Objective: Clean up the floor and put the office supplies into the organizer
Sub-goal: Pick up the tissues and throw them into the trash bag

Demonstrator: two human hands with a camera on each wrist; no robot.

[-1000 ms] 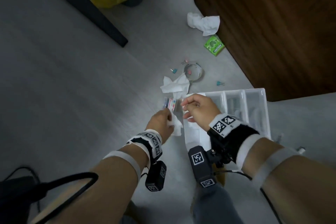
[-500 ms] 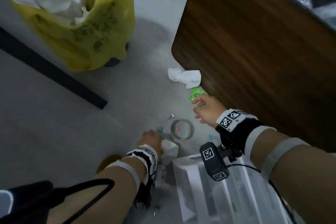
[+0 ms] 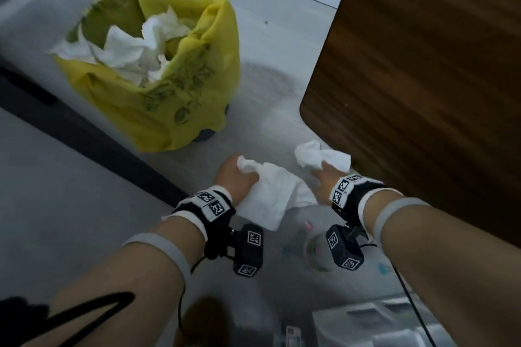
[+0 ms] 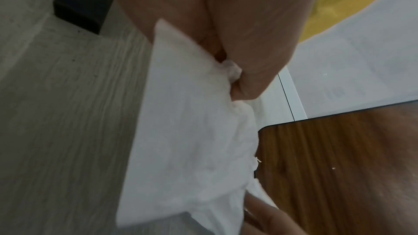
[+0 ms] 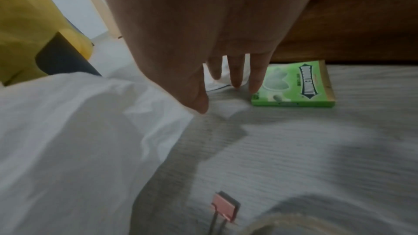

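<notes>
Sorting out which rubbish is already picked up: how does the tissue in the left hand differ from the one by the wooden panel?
The held tissue hangs unfolded from the left hand; the crumpled tissue lies balled on the floor. The right hand only reaches the crumpled one with straight fingers. Both are white.

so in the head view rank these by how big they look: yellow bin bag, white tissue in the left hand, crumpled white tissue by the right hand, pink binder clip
1. Yellow bin bag, clearly largest.
2. White tissue gripped by the left hand.
3. Crumpled white tissue at the right hand, partly hidden, so unsure.
4. Pink binder clip, tiny and blurred.
</notes>
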